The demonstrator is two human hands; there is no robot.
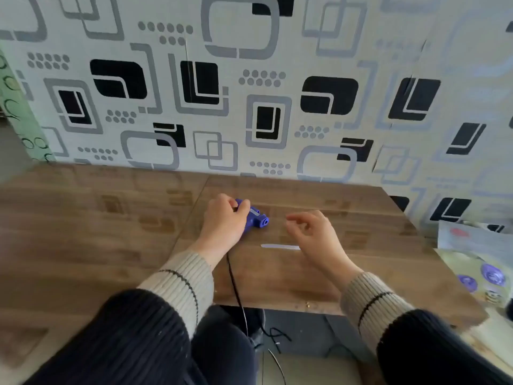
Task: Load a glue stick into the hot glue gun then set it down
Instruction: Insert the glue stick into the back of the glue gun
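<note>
A small blue hot glue gun (256, 217) lies on the wooden table (111, 218), its round rear opening facing right toward me. My left hand (224, 218) is closed around its handle and covers most of the body. Its black cord (234, 287) runs back over the table's near edge. A pale translucent glue stick (279, 246) lies flat on the table, just below and right of the gun. My right hand (311, 229) hovers above the stick's right end with fingers loosely curled and apart, holding nothing.
A patterned wall (249, 93) rises directly behind the table. At the right edge sit a plastic bag (472, 240) and a sheet with purple round items (491, 275). Cables (273, 333) lie on the floor under the table's near edge.
</note>
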